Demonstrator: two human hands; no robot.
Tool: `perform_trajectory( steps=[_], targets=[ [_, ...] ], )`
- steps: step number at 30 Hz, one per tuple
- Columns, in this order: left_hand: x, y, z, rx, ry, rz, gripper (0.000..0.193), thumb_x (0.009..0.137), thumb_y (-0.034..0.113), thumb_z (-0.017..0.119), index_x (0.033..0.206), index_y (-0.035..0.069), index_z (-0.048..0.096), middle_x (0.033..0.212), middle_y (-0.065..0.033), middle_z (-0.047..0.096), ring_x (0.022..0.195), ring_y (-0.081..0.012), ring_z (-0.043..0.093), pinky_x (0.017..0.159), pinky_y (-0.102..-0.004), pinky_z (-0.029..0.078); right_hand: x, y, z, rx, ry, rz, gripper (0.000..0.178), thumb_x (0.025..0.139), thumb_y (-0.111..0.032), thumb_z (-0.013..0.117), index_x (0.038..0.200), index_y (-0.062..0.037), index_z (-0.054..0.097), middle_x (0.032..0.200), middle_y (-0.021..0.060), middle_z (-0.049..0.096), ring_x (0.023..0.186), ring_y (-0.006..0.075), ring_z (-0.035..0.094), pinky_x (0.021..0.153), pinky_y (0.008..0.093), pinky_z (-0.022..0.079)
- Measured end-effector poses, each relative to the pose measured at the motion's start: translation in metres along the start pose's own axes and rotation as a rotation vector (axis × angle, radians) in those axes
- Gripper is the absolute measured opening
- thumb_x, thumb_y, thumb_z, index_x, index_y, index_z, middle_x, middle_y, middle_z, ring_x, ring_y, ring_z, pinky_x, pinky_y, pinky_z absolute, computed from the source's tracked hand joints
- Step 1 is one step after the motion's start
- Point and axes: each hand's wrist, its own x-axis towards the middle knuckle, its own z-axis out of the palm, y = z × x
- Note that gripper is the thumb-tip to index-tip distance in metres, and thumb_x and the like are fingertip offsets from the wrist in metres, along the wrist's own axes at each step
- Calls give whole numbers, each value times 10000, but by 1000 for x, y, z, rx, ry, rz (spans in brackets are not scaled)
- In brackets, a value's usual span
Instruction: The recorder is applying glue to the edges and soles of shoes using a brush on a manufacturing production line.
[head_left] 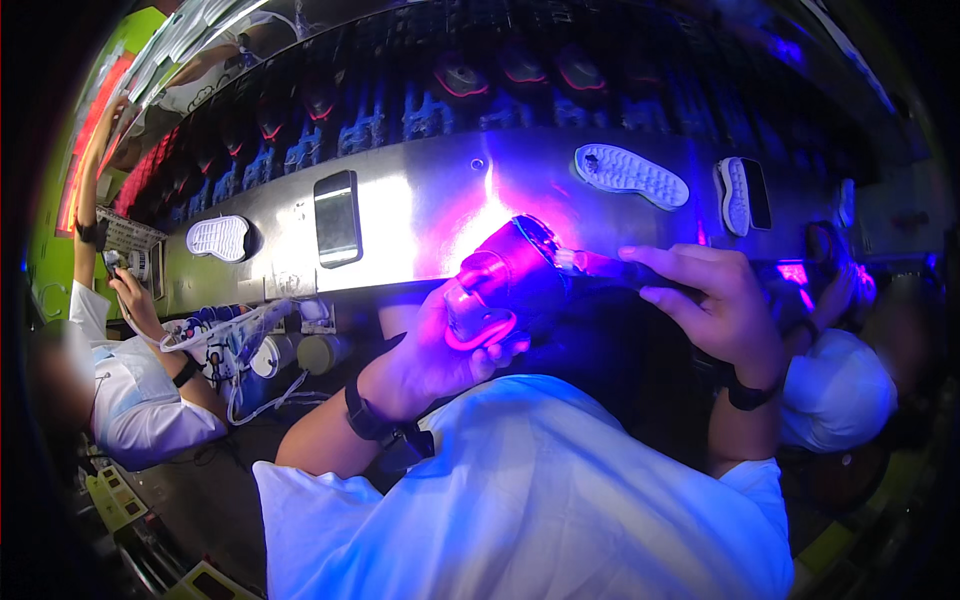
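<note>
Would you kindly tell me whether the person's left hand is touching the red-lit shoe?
Touching: the head view shows the left hand wrapped around the near end of the red-lit shoe.

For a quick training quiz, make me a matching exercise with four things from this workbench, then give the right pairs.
Things:
1. Shoe piece
2. Brush-like tool
3. Phone nearest the shoe piece
4. Leftmost sole

Places, colours or states:
A. Pale and ridged, lying on the bench
B. Held in the person's right hand
C. Dark and rectangular, lying on the bench
D. Held in the person's left hand, lit pinkish red

Right pairs: 1-D, 2-B, 3-C, 4-A
</note>
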Motion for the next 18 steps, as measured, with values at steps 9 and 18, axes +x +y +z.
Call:
perform_trajectory(
  steps=[9,18],
  targets=[
    [15,-23,-5,-311,-293,-100,832,921,665,545,1472,53,425,1197,-408,554,828,-331,668,598,-302,598,12,19,35,95,58,-99,416,798,-7,756,1210,-30,705,903,133,710,779,264,680,706,342,520],
    [11,-13,39,40,46,228,600,965,481,585,1367,39,525,1239,-229,602,918,-301,670,781,-432,585,-15,58,95,118,212,-62,410,863,-28,724,1266,15,656,921,153,707,799,262,698,732,362,552]
  ],
)
